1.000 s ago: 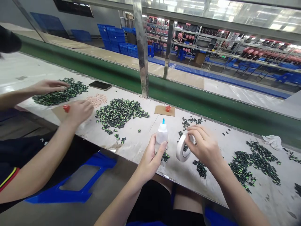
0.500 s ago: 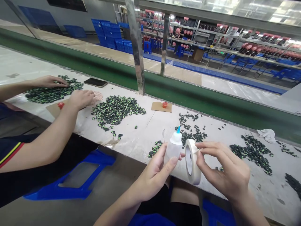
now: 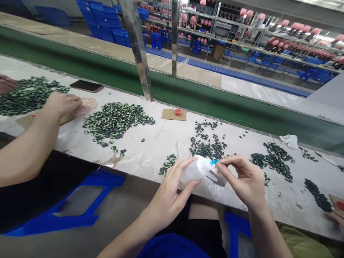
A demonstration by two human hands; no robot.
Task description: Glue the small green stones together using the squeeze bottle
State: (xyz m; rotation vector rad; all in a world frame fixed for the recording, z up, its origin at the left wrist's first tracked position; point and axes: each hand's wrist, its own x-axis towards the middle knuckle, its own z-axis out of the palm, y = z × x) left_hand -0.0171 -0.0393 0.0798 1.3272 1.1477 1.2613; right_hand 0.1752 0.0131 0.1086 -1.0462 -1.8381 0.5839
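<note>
My left hand (image 3: pixel 169 190) is wrapped round a white squeeze bottle (image 3: pixel 192 172), which tilts so that its blue nozzle tip (image 3: pixel 214 162) points right. My right hand (image 3: pixel 245 177) has thumb and index finger pinched at that tip. Whether a thin strip of tape is also between them, I cannot tell. Behind and below the bottle shows part of a masking tape roll (image 3: pixel 223 180), mostly hidden. Small black pieces (image 3: pixel 205 147) lie scattered behind my hands. A little heap of black-and-green pieces (image 3: pixel 168 164) is beside my left hand.
To the left, a co-worker's hand (image 3: pixel 60 104) is over pale pink bits (image 3: pixel 90 104) near a large black-and-green pile (image 3: pixel 115 120). A red cup (image 3: pixel 177 112) stands on cardboard (image 3: pixel 166 114). A metal post (image 3: pixel 138 53) rises behind. Another person's hand (image 3: pixel 337 216) is at the right edge.
The bottle has tipped from upright to pointing right. My right hand has gone from the tape roll's edge to the blue tip. The roll is now mostly behind the bottle. The view has shifted right.
</note>
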